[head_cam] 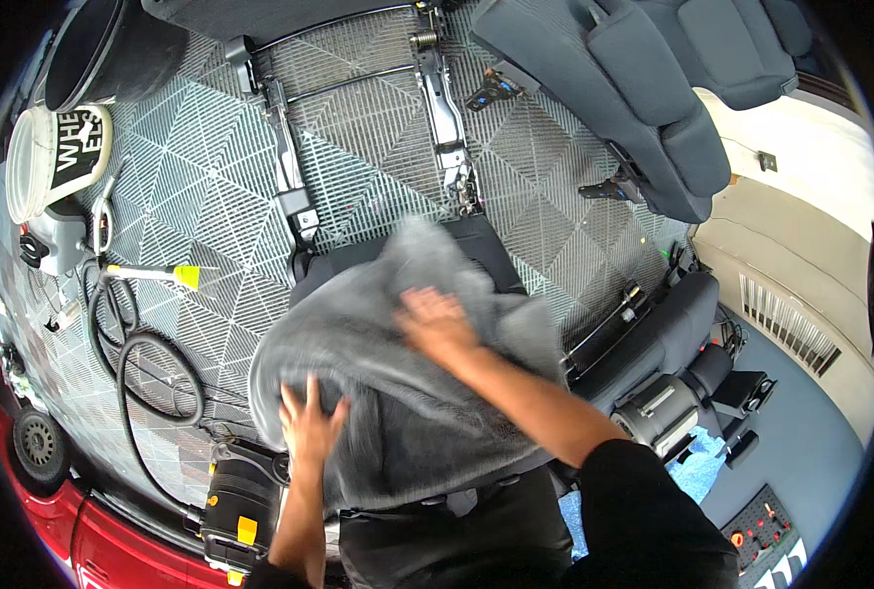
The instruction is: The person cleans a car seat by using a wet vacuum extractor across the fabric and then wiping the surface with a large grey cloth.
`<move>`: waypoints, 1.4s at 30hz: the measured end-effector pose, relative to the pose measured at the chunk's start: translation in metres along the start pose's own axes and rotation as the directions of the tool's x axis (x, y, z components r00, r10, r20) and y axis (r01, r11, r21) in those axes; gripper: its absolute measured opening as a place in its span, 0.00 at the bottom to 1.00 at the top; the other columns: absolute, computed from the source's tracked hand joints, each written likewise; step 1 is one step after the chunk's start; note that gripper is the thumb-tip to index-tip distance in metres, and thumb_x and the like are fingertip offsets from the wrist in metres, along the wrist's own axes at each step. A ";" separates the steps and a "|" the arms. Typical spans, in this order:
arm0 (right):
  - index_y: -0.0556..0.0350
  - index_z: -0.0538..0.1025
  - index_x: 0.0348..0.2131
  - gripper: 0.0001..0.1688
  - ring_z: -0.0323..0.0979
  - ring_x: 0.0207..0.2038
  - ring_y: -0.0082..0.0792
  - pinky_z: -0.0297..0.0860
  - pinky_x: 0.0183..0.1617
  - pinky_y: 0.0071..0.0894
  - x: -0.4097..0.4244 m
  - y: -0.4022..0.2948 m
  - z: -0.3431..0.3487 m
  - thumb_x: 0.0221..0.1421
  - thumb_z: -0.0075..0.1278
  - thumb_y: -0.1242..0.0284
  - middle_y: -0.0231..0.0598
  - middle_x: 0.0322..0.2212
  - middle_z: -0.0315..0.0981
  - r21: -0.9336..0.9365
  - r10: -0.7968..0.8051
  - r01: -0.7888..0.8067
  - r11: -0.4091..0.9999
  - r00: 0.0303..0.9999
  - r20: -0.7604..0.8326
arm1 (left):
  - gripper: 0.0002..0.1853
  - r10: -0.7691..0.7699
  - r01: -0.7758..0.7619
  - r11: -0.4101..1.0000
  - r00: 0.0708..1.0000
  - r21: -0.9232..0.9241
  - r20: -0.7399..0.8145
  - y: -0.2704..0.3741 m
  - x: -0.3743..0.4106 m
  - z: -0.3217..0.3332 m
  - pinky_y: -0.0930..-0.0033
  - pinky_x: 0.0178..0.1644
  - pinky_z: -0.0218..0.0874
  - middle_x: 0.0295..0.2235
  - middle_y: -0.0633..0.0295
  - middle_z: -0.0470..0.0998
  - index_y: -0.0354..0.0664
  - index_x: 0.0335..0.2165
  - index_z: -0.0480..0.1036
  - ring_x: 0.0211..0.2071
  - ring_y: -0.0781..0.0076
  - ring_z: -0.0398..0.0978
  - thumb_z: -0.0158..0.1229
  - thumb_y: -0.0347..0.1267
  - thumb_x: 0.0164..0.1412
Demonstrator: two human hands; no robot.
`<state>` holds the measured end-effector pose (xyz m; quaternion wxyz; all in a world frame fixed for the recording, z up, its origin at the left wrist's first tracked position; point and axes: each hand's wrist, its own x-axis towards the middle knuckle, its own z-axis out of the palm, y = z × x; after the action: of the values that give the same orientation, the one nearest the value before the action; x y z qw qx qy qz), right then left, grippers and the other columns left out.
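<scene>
A large grey towel (422, 412) lies spread and rumpled over a dark car seat (484, 247) in front of me, hiding most of it. My left hand (310, 423) rests on the towel's left part with its fingers apart. On the towel's upper middle lies my right hand (437, 324), flat and somewhat blurred. Neither hand shows a clear grip on the cloth. Metal seat rails (444, 125) extend from the seat's far end over the patterned tile floor.
At the left are a white bucket (58, 158), a hose (124, 368) with a yellow-tipped tool (186, 277), and a black machine (242, 501). More car seats (606, 81) stand at the upper right. A seat (650, 339) and blue cloths (698, 464) are at the right. A red car (113, 545) is lower left.
</scene>
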<state>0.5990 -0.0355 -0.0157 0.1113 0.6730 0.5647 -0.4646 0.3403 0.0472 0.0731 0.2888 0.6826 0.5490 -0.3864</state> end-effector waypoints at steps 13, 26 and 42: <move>0.51 0.64 0.62 0.32 0.56 0.64 0.50 0.56 0.67 0.46 -0.257 0.075 -0.032 0.62 0.47 0.62 0.52 0.62 0.57 0.866 0.335 -0.282 0.412 0.931 0.144 | 0.48 0.540 -0.530 0.835 0.740 -0.146 0.401 0.172 -0.070 0.004 0.28 0.61 0.42 0.60 0.40 0.53 0.73 0.65 0.53 0.59 0.35 0.54 0.64 0.59 0.47; 0.49 0.61 0.63 0.36 0.54 0.66 0.47 0.54 0.68 0.48 0.087 0.264 0.066 0.61 0.48 0.57 0.48 0.64 0.55 0.917 0.172 -0.224 0.331 0.969 0.175 | 0.43 0.405 -0.426 0.901 0.895 0.087 0.186 0.260 0.264 0.083 0.28 0.60 0.49 0.63 0.59 0.60 0.74 0.60 0.62 0.63 0.41 0.55 0.53 0.71 0.47; 0.35 0.53 0.68 0.40 0.29 0.71 0.55 0.43 0.71 0.63 -0.107 0.068 -0.021 0.61 0.48 0.60 0.37 0.71 0.26 0.301 0.228 -0.315 0.900 0.929 0.290 | 0.26 0.433 -0.434 0.900 0.901 -0.037 -0.034 0.064 -0.036 -0.002 0.45 0.53 0.53 0.50 0.47 0.66 0.51 0.51 0.72 0.49 0.47 0.63 0.54 0.52 0.61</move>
<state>0.6759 -0.1143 0.0506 0.1263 0.6914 0.3566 -0.6156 0.3992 0.0147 0.1029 0.3754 0.7861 0.3950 -0.2918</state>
